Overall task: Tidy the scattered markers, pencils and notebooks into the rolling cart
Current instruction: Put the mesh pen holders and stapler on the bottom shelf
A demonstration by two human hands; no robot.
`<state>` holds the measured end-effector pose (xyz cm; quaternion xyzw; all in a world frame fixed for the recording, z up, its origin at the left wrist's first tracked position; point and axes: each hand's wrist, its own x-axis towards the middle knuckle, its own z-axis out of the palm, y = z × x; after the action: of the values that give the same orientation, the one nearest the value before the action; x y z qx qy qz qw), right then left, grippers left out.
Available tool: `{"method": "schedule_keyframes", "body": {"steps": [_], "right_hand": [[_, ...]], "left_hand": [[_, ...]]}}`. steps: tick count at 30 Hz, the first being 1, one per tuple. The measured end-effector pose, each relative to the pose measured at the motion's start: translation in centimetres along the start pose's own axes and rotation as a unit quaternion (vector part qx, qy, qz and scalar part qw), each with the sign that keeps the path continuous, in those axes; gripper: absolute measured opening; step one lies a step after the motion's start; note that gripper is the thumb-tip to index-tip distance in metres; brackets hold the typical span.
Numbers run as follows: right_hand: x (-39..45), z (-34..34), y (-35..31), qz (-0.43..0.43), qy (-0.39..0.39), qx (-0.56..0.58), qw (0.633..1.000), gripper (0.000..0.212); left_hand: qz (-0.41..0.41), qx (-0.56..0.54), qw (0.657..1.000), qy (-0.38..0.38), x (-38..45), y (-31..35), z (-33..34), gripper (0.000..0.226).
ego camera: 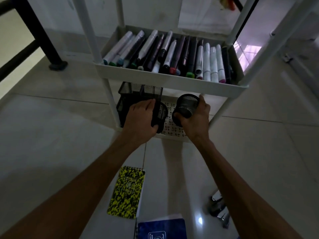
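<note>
Tiled floor [51,135], white rolling cart [170,83]: left hand [140,118], right hand [195,116] fingers clamped on black mesh cups [187,107]; tilted cup risks snagging marker shelf.

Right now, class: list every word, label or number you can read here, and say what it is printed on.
No text reads clearly.
Blue notebook: white label, print too blurred.
Yellow-and-black notebook: outlined cover panel, illegible.
Markers in the cart tray: barrel print too small.
</note>
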<state>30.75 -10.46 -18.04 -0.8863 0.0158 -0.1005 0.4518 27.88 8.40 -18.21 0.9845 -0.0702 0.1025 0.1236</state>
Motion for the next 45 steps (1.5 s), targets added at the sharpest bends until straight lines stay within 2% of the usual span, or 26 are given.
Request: {"method": "schedule_keyframes", "body": {"steps": [4,10,20,22,24,31,38,45], "right_hand": [[1.9,1.6,0.0,-0.014,-0.005,0.003,1.0,0.094],[4.5,3.7,-0.4,-0.018,-0.04,-0.031,0.999,0.09],[5.5,5.7,0.6,-0.052,-0.049,0.05,0.996,0.077],[4.7,5.1,0.3,-0.052,-0.059,0.086,0.993,0.087],[4.1,4.8,0.4,-0.039,-0.065,0.089,0.993,0.09],[4.2,5.0,0.0,0.027,-0.044,0.076,0.996,0.069],[4.1,5.2,0.6,0.054,-0.047,0.101,0.992,0.073],[1.0,4.0,0.9,0.098,-0.063,0.076,0.99,0.072]], "left_hand": [[0.036,0.027,0.999,0.012,-0.5,-0.7,0.2,0.086],[0.054,0.008,0.999,0.003,-0.8,-1.4,0.3,0.072],[0.045,-0.005,0.999,0.0,-1.0,-0.7,0.4,0.072],[0.045,0.001,0.999,-0.005,-1.1,-0.8,0.4,0.074],[0.043,0.002,0.999,-0.009,-1.1,-0.8,0.5,0.075],[0.025,0.006,1.0,-0.005,-0.9,-0.7,0.6,0.07],[0.023,0.009,1.0,-0.002,-0.7,-0.8,0.9,0.071],[0.035,-0.004,0.999,-0.02,-1.9,0.3,0.4,0.08]]}}
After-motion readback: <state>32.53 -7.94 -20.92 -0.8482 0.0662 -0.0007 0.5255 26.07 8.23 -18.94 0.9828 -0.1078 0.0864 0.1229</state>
